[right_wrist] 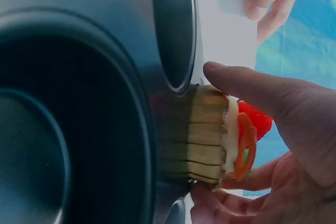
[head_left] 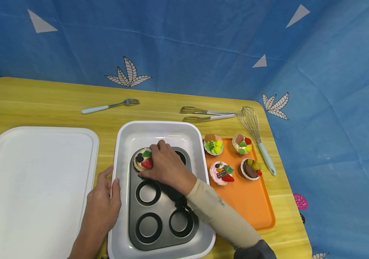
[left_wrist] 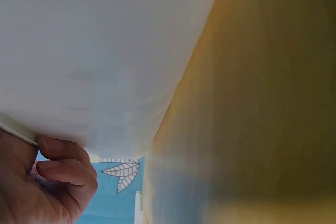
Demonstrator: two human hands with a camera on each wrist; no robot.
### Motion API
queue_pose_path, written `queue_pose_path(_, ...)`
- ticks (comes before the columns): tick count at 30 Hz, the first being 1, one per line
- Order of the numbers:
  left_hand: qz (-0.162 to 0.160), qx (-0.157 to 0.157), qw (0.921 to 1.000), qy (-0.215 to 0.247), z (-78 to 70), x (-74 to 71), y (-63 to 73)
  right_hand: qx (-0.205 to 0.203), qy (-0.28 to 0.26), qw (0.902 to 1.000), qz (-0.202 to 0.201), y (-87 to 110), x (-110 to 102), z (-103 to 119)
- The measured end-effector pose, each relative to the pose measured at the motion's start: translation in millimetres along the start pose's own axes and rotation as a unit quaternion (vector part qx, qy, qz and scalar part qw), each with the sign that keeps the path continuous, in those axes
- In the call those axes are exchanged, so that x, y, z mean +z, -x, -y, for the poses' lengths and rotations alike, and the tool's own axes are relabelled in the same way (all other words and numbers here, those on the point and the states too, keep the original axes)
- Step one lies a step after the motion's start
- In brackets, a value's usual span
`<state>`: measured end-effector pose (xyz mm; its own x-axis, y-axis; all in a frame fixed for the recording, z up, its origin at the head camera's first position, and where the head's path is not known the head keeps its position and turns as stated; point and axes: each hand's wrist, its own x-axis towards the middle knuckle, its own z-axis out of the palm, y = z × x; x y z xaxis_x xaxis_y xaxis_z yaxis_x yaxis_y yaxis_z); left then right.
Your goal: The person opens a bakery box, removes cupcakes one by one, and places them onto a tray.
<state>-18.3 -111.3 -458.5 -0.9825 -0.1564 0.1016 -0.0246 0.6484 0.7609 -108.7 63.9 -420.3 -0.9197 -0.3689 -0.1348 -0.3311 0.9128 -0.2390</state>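
My right hand (head_left: 168, 166) reaches over a grey muffin tin (head_left: 165, 235) and grips a toy cupcake (head_left: 143, 160) at its far-left cup. The cupcake has a pleated cream-coloured side, a red strawberry and a green leaf; in the right wrist view thumb and fingers lie on either side of it (right_wrist: 207, 135). My left hand (head_left: 104, 201) holds the left rim of the deep white tray (head_left: 117, 158) around the tin. In the left wrist view the fingers (left_wrist: 65, 169) are bent at that rim. My right hand hides part of the tin's far-right cup.
To the right, an orange tray (head_left: 246, 208) bears several toy cupcakes, one of them chocolate (head_left: 250, 169). A whisk (head_left: 255, 133) lies across its far edge; two small whisks (head_left: 210, 118) and a fork (head_left: 109, 106) lie behind. A flat white tray (head_left: 35, 194) is at left.
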Motion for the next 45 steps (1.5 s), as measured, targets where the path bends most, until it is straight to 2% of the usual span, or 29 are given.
queue_pose_path(3, 0.0, 0.004, 1.0, 0.0, -0.3, 0.0, -0.4, 0.012, -0.02, 0.9997, 0.008, -1.7, 1.8, -0.8)
queue_pose_path(7, 0.004, -0.003, 1.0, -0.003, -1.5, -0.8, -0.9, 0.01, -0.037, 0.9993, -0.002, -3.8, 4.4, -0.9)
queue_pose_path(12, 0.005, -0.01, 0.9999, -0.003, -1.9, -1.0, -1.0, 0.009, -0.04, 0.9991, -0.009, -5.2, 6.8, 0.1)
queue_pose_path(21, 0.003, -0.006, 1.0, -0.003, -1.0, -0.4, -0.7, 0.011, -0.049, 0.9987, -0.013, -5.4, 7.1, -0.2)
queue_pose_path(31, -0.007, 0.003, 1.0, 0.002, -0.4, 0.2, -0.1, 0.041, -0.139, 0.9894, 0.004, -7.2, 2.6, -5.5)
queue_pose_path(38, -0.009, 0.004, 0.9999, 0.005, -0.8, 0.3, 0.3, 0.042, -0.136, 0.9898, 0.004, -5.8, 1.0, -5.6)
queue_pose_path(45, 0.009, -0.016, 0.9998, 0.003, -1.8, -0.4, -0.9, 0.037, -0.136, 0.99, -0.007, -3.8, -3.0, -4.8)
